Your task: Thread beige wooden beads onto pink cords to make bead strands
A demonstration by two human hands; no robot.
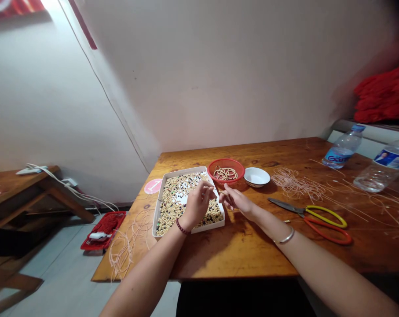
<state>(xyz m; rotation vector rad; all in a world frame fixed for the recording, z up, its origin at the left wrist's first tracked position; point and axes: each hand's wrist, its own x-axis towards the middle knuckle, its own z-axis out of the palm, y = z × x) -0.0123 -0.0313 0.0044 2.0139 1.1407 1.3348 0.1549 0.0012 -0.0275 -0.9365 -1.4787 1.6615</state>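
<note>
My left hand [199, 203] is over the right part of a white tray [189, 234] full of small beads [173, 215], mostly tan with dark ones mixed in. Its thumb and fingers are pinched together at a thin cord, which is hard to make out. Just right of the tray, my right hand [238, 202] is closed on a short string of tan beads [224, 192]. The fingertips of both hands are close together but apart. Behind them, a red plastic basket [226, 161] contains beaded strings [226, 174].
A white bowl [257, 176] stands beside the basket. Loose pale cords [294, 182] lie at the right, more cords [125, 251] at the left edge. Scissors [309, 213] with yellow and red handles lie by my right forearm. Two plastic bottles [344, 147] stand far right.
</note>
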